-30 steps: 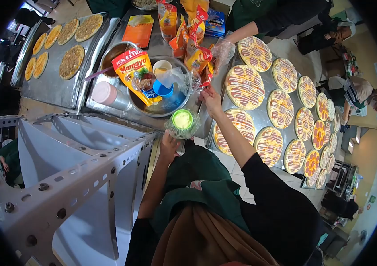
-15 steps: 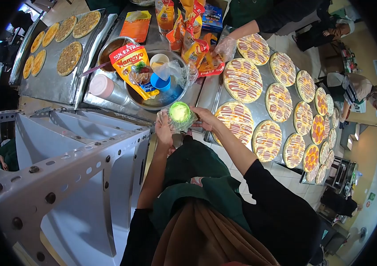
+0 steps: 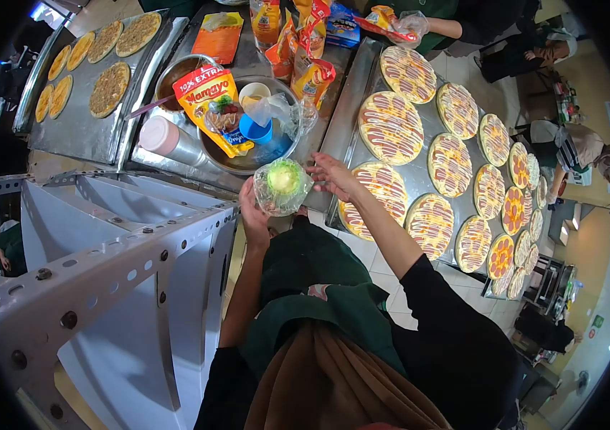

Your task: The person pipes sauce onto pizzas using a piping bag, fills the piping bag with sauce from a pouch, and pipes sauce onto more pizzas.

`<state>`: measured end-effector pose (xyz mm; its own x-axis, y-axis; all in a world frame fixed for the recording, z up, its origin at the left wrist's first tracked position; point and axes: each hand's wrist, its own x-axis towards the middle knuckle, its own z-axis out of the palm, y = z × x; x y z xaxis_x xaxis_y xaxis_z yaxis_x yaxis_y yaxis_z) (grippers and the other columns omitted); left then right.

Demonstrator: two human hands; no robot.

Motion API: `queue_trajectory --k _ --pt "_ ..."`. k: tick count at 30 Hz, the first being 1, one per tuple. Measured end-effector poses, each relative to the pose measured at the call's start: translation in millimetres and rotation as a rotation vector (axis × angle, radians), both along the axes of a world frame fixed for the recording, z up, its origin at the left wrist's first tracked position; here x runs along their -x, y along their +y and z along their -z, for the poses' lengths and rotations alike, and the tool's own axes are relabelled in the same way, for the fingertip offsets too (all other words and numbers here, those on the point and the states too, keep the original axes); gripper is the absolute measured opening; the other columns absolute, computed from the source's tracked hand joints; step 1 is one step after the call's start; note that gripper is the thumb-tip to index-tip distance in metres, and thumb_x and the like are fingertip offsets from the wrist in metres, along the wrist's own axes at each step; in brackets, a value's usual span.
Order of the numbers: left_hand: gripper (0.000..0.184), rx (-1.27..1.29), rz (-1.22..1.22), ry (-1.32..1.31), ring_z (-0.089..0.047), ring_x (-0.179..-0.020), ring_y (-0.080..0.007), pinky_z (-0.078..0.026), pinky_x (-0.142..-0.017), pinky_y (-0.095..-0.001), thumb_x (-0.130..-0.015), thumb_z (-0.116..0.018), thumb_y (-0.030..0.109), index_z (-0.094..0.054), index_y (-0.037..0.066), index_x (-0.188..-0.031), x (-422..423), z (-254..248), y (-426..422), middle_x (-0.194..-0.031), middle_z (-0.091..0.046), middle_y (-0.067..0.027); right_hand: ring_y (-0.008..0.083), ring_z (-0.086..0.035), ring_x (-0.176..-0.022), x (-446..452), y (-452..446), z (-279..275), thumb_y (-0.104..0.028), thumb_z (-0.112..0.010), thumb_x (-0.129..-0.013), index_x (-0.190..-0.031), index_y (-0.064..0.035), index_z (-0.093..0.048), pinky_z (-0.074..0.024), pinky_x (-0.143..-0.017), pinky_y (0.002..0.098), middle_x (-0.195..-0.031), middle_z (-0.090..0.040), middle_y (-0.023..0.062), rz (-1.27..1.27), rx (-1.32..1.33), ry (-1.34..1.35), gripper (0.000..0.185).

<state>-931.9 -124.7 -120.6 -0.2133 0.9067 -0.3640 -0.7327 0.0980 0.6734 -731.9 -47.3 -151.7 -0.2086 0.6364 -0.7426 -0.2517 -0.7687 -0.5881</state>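
"What is the left hand (image 3: 253, 215) doing?"

"It grasps the side of a green cup (image 3: 281, 179), held in front of the large metal bowl (image 3: 229, 169). Clear plastic (image 3: 270, 204) wraps the cup and blurs its pale contents."

"And the right hand (image 3: 330, 175)?"

"Open, fingers spread just beside the cup. I can't tell if a fingertip touches the plastic."

"What's in that large bowl?"

"A blue cup (image 3: 256, 130), a white cup (image 3: 253, 92) with something yellowish inside, and crumpled clear film hiding part of the interior. A Mamayo pouch (image 3: 208, 100) leans over the rim and also covers part of a smaller bowl (image 3: 165, 84)."

"Anything around them?"

"A pink-topped container (image 3: 159, 136) on the surface (image 3: 319, 140), orange pouches (image 3: 313, 79) behind, and a tray (image 3: 351, 104) of round pizzas (image 3: 391, 127), the nearest partly behind the right forearm. Beyond, another person's plastic-gloved hand (image 3: 412, 27) holds a pouch."
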Motion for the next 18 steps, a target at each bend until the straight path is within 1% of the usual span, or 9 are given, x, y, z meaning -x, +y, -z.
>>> queue_trajectory --k 3,4,5,6,9,12,15,16,18 --pt "0.041 0.106 0.092 0.150 -0.055 -0.108 -0.0231 -0.043 -0.094 -0.0336 -0.092 -0.052 0.017 -0.043 -0.001 -0.127 2.1 39.5 -12.0 -0.117 -0.056 -0.0127 0.0090 -0.054 -0.072 7.4 11.7 -1.2 -0.029 -0.058 -0.091 -0.132 -0.0133 -0.041 -0.0459 -0.064 0.0250 -0.094 -0.060 0.0022 -0.173 0.039 -0.008 0.047" --pt "0.044 -0.005 0.188 0.357 -0.055 -0.107 -0.0237 -0.043 -0.093 -0.0346 -0.089 -0.056 0.017 -0.043 -0.001 -0.127 1.7 63.7 -16.0 -0.117 -0.056 -0.0126 0.0082 -0.054 -0.073 9.7 15.9 -1.5 -0.026 -0.059 -0.091 -0.134 -0.0125 -0.039 -0.0469 -0.067 0.0250 -0.095 -0.060 0.0016 -0.257 0.038 0.019 0.050" --pt "0.046 -0.117 0.284 0.564 -0.056 -0.107 -0.0243 -0.044 -0.092 -0.0356 -0.087 -0.059 0.016 -0.043 0.000 -0.127 0.8 91.5 -20.2 -0.117 -0.056 -0.0126 0.0079 -0.053 -0.072 13.0 18.9 3.1 -0.022 -0.060 -0.090 -0.135 -0.0118 -0.039 -0.0471 -0.067 0.0252 -0.093 -0.060 0.0009 -0.226 -0.010 0.048 0.051" --pt "0.049 -0.230 0.380 0.769 -0.056 -0.107 -0.0249 -0.044 -0.092 -0.0365 -0.085 -0.062 0.015 -0.042 0.000 -0.127 -1.0 93.6 -19.0 -0.117 -0.056 -0.0125 0.0076 -0.053 -0.072 16.8 21.2 8.0 -0.019 -0.062 -0.088 -0.135 -0.0112 -0.039 -0.0473 -0.068 0.0253 -0.092 -0.059 0.0001 -0.195 -0.058 0.076 0.053" --pt "0.056 -0.305 0.378 0.883 -0.056 -0.105 -0.0255 -0.044 -0.090 -0.0377 -0.076 -0.072 0.016 -0.047 0.001 -0.123 -15.4 102.6 -9.6 -0.116 -0.057 -0.0132 0.0072 -0.053 -0.073 13.8 27.5 11.7 -0.011 -0.065 -0.084 -0.136 -0.0094 -0.040 -0.0478 -0.068 0.0259 -0.090 -0.059 -0.0004 -0.176 -0.095 0.138 0.057" --pt "0.060 -0.471 0.323 1.330 -0.057 -0.105 -0.0272 -0.043 -0.092 -0.0385 -0.071 -0.077 0.018 -0.049 0.001 -0.121 -13.6 119.9 6.1 -0.115 -0.058 -0.0141 0.0070 -0.054 -0.075 4.4 26.3 -7.2 -0.008 -0.065 -0.084 -0.137 -0.0079 -0.040 -0.0477 -0.069 0.0252 -0.091 -0.059 -0.0006 -0.177 -0.183 0.225 0.059" --pt "0.062 -0.262 0.255 1.226 -0.056 -0.105 -0.0305 -0.043 -0.093 -0.0409 -0.070 -0.079 0.022 -0.050 0.002 -0.121 -21.3 118.5 3.9 -0.116 -0.058 -0.0148 0.0078 -0.053 -0.077 -6.0 23.6 -43.0 -0.005 -0.063 -0.083 -0.139 -0.0094 -0.039 -0.0473 -0.069 0.0242 -0.094 -0.058 -0.0001 -0.226 -0.317 0.285 0.061" --pt "0.061 -0.286 0.228 1.290 -0.056 -0.106 -0.0307 -0.042 -0.093 -0.0413 -0.070 -0.078 0.022 -0.051 0.002 -0.121 -21.3 119.1 2.9 -0.116 -0.057 -0.0148 0.0082 -0.053 -0.078 -10.4 24.1 -49.4 -0.004 -0.063 -0.083 -0.140 -0.0104 -0.038 -0.0471 -0.070 0.0238 -0.095 -0.057 0.0003 -0.248 -0.364 0.298 0.063" --pt "0.061 -0.317 0.183 1.358 -0.055 -0.107 -0.0313 -0.041 -0.094 -0.0420 -0.071 -0.078 0.022 -0.051 0.003 -0.121 -22.5 117.8 1.7 -0.117 -0.057 -0.0149 0.0091 -0.052 -0.079 -22.4 26.1 -47.5 -0.003 -0.063 -0.081 -0.140 -0.0127 -0.039 -0.0469 -0.071 0.0240 -0.099 -0.056 0.0014 -0.449 -0.572 -0.078 0.065"
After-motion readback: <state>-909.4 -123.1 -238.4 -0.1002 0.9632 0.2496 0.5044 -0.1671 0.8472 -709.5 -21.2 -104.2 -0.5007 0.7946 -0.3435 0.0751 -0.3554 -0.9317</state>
